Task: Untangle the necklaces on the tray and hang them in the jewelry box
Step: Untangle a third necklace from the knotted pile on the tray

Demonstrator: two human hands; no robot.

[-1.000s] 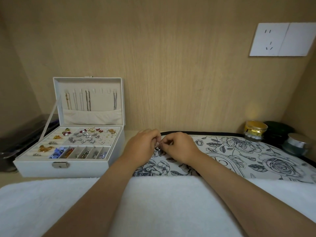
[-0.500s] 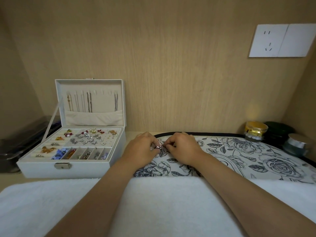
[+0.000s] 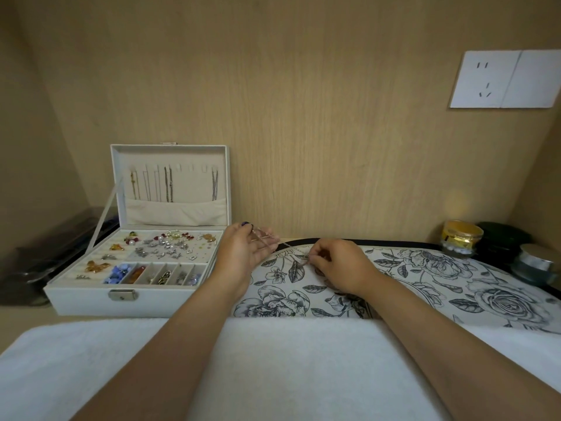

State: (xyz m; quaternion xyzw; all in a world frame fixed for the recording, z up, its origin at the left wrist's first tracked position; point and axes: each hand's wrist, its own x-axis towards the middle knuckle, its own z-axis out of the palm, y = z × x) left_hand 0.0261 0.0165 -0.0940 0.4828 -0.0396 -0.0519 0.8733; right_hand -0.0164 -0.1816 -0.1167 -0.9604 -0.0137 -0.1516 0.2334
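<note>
A thin silver necklace chain [image 3: 287,245] stretches between my two hands above the flower-printed tray [image 3: 425,278]. My left hand [image 3: 246,250] is turned palm up beside the jewelry box, with the chain draped over its fingers and its thumb pinching it. My right hand [image 3: 340,264] pinches the chain's other end over the tray. The white jewelry box [image 3: 142,250] stands open at the left. Several chains hang from hooks inside its lid [image 3: 170,183]. Its base holds brooches, earrings and beads.
A white towel [image 3: 273,366] covers the near edge under my forearms. A gold-lidded jar [image 3: 461,238], a dark jar [image 3: 504,241] and a silver-lidded jar [image 3: 534,264] stand at the back right. A dark case [image 3: 45,256] lies left of the box. A wall socket [image 3: 501,79] sits upper right.
My hands were close together, working at a knot over the tray. They have drawn apart: the left hand moved left toward the box and turned palm up, pulling the chain out taut.
</note>
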